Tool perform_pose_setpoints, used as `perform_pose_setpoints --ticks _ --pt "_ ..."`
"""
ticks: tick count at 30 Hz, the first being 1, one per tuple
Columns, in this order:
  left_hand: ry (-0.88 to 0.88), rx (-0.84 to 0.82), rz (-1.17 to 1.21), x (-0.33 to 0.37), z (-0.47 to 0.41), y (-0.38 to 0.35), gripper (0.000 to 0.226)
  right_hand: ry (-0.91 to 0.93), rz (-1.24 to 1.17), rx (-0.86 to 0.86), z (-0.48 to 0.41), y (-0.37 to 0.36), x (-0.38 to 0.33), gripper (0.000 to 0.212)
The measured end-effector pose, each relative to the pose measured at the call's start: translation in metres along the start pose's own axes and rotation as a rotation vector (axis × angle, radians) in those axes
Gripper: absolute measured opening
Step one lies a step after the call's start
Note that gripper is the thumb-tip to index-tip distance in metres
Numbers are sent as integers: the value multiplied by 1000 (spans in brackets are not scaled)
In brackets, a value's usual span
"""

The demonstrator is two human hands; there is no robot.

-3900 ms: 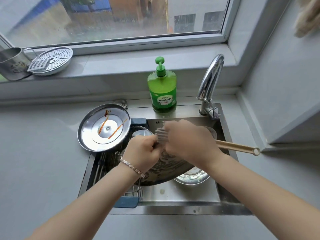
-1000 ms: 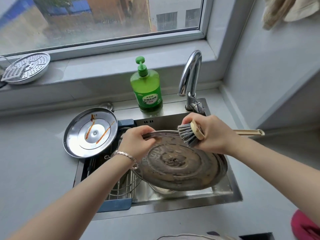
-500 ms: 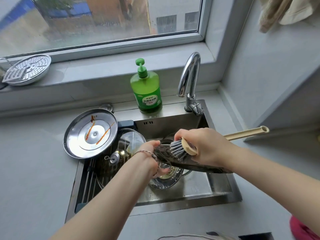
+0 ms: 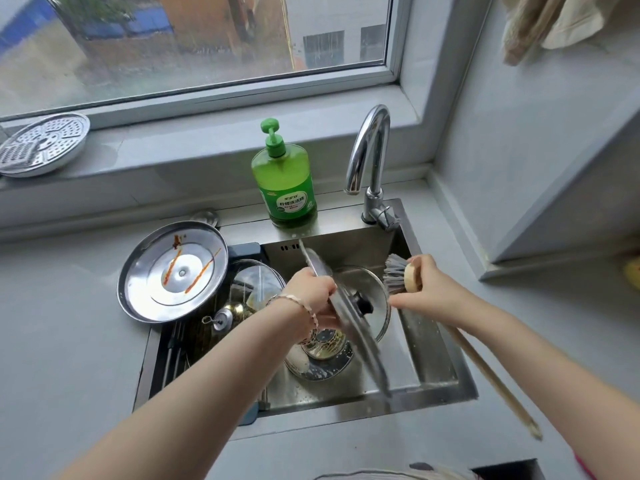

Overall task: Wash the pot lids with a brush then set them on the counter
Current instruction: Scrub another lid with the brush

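Evidently stiff and wet, the steel lid [image 4: 369,358] stands on edge over the sink [image 4: 346,247]. The left hand [image 4: 311,292] grips its rim, which is probably slippery. The right hand [image 4: 433,289] clasps the brush [image 4: 394,275].

**Lid tipped on edge over the sink, brush in the other hand**

So the left hand [image 4: 311,294] grips a metal lid [image 4: 360,346] by its far rim, turned nearly edge-on over the sink [image 4: 346,414] and pretty blurry. The right hand [image 4: 436,292] holds the brush [image 4: 398,277] just right of it, with the grey bristles pointing left, clear of the lid, and the long wooden handle running off near-right. Behind them a glass lid with a black knob [image 4: 367,289] sits in the basin. A steel lid with orange streaks [image 4: 173,271] rests at the sink's far-left corner. The green soap bottle [image 4: 284,181] and tap [image 4: 367,150] stand along the far edge.
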State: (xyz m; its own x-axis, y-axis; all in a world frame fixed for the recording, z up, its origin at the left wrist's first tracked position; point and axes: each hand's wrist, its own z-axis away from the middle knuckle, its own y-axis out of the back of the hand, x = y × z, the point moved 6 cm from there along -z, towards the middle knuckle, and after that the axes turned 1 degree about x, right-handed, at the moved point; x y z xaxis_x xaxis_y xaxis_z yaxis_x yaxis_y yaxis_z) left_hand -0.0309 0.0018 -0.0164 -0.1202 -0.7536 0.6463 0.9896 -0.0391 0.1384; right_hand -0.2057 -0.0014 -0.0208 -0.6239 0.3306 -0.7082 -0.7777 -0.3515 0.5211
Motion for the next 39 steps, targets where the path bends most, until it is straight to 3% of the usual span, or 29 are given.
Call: perform_pose_setpoints --ticks 3,6,8,11,15,18,20,22,25,28,32,36,39 --pt "-339 156 -383 13 0 15 17 -5 -57 45 -6 -10 5 57" --pt "-533 349 -503 19 8 32 34 104 -118 19 -3 -26 -8 78" --pt "-570 431 -466 17 8 43 38 166 -128 37 -1 -35 -20 73" --pt "-621 455 -494 14 5 46 38 313 -175 219 6 -39 -40 65" --pt "-670 432 -501 11 4 52 27 536 15 342 27 -66 -66 58" --pt "-773 353 -454 10 11 56 28 558 -150 365 13 -54 -66 35" --pt "-829 346 -442 14 19 54 38 539 -132 454 0 -31 -67 28" --pt "-831 393 -421 18 24 52 42 554 -16 480 -2 -21 -78 30" --pt "-783 439 -366 20 21 53 45 679 280 523 17 -36 -92 53" --pt "-800 465 -355 22 21 55 42 795 327 507 32 -52 -92 55" --pt "-875 473 -396 22 27 57 44 625 59 321 3 -42 -90 44" --pt "-956 465 -394 19 36 52 44 362 -248 336 -51 -12 -87 47" --pt "-955 501 -334 18 37 59 34 481 -182 243 -23 -40 -92 38"
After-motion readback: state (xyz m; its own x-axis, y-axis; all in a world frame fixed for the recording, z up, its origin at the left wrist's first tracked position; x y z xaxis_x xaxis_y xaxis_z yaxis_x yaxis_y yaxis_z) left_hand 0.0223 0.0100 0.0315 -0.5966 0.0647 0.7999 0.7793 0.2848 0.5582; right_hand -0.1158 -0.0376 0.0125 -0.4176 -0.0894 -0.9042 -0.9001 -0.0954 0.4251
